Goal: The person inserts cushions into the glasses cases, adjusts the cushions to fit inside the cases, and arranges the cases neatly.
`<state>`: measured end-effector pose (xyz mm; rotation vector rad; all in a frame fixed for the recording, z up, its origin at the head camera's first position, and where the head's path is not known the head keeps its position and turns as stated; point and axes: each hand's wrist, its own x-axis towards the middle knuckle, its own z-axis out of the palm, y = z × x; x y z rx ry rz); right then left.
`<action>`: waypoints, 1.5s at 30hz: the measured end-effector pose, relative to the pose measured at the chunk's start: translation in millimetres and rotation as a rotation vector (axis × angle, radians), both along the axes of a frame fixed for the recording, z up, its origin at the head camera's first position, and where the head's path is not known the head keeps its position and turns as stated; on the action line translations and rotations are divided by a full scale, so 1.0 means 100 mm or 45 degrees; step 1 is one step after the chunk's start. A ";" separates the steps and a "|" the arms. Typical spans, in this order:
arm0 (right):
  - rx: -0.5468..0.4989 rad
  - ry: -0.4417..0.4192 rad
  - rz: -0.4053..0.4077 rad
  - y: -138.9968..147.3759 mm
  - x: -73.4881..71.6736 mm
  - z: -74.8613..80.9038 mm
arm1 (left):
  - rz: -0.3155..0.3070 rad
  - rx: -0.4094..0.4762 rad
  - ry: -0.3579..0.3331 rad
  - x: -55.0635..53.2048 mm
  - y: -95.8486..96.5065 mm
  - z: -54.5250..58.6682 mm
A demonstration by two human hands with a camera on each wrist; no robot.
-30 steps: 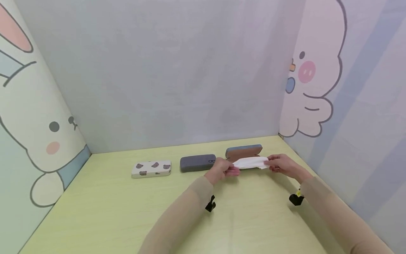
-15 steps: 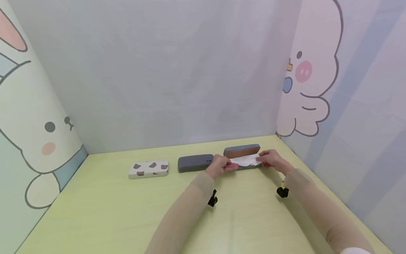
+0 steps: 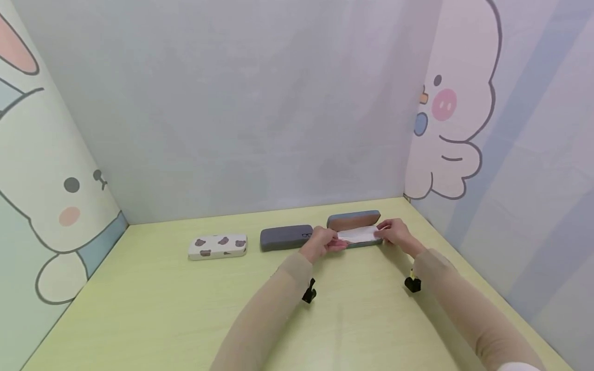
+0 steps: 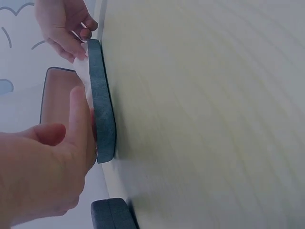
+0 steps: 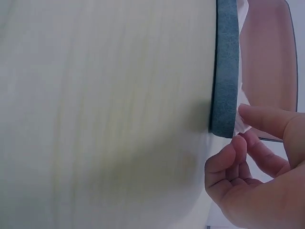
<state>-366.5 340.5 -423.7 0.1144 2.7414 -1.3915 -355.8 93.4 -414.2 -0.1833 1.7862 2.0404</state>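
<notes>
A glasses case [image 3: 353, 214] with a blue-grey shell and brownish-pink lining lies open at the back right, its lid raised. Across its lower half spreads a thin white cloth [image 3: 359, 235]. My left hand [image 3: 320, 243] is at the cloth's left end; in the left wrist view its fingers [image 4: 76, 112] reach over the case's edge, thumb apart from them. At the other end, my right hand [image 3: 395, 234] pinches a corner of the cloth, which shows between its fingertips [image 5: 244, 111] in the right wrist view.
Left of the opened case lies a closed dark grey glasses case [image 3: 284, 238] with a small glasses print. Further left is a closed white case [image 3: 217, 247] with brown bear heads. A pale wall [image 3: 260, 129] rises behind the yellow table [image 3: 185, 309].
Both hands have lowered the white cloth from above the opened case into its lower half. The right hand has come inward and down; the view has shifted slightly.
</notes>
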 end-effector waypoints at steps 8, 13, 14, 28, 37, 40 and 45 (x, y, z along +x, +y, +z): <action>-0.164 -0.072 -0.070 0.03 0.04 0.04 | 0.048 -0.493 0.267 0.18 0.09 0.09; -0.237 -0.115 -0.090 0.02 0.00 0.02 | 0.017 -0.521 0.172 0.18 0.14 0.11; -0.235 -0.118 -0.090 0.02 -0.01 0.02 | 0.018 -0.513 0.149 0.17 0.14 0.11; -0.232 -0.154 -0.242 -0.05 -0.03 0.02 | 0.161 -0.460 0.087 0.10 0.26 0.09; -0.226 -0.127 -0.300 -0.09 -0.02 0.03 | 0.269 -0.655 0.105 0.12 0.38 0.15; -0.229 -0.120 -0.305 -0.10 -0.01 0.03 | 0.290 -0.672 0.101 0.12 0.39 0.15; -0.234 -0.117 -0.328 -0.13 0.00 0.03 | 0.328 -0.604 0.086 0.11 0.41 0.14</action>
